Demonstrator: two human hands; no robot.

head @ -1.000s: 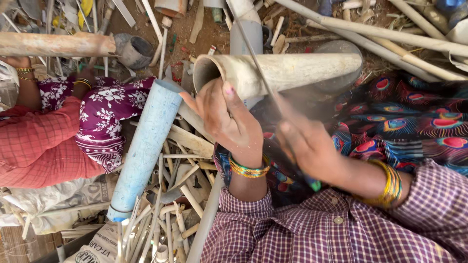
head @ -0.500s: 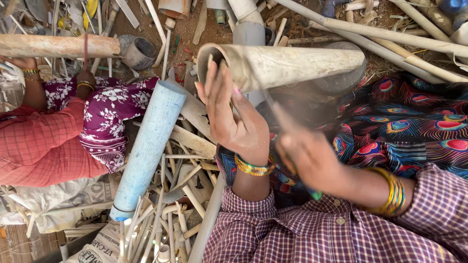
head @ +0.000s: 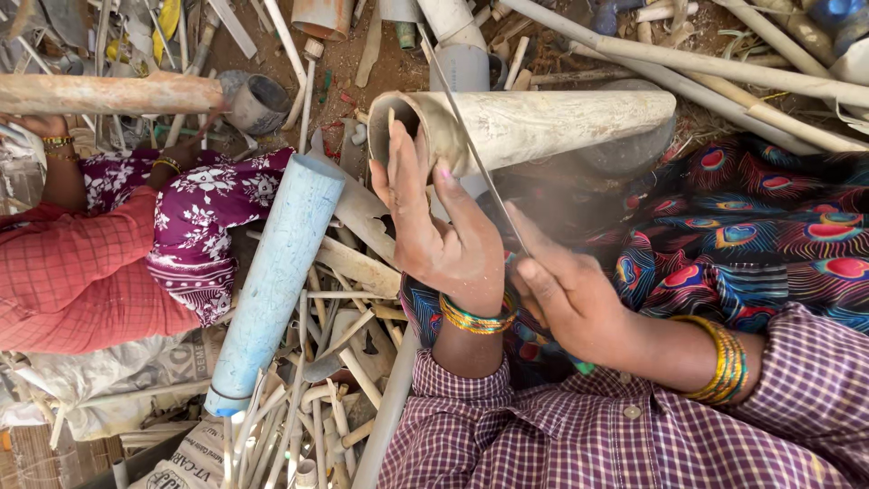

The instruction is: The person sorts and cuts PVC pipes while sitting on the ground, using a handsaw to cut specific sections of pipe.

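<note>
the left hand (head: 444, 237) lay open with fingers spread against the mouth of a dirty cream pipe (head: 534, 127) lying across the lap. the right hand (head: 570, 299) was closed on a thin metal blade (head: 471, 149) that crossed the pipe's open end. a pale blue pipe (head: 272, 281) lay to the left, beside a co-worker in a red sleeve (head: 72, 272).
</note>
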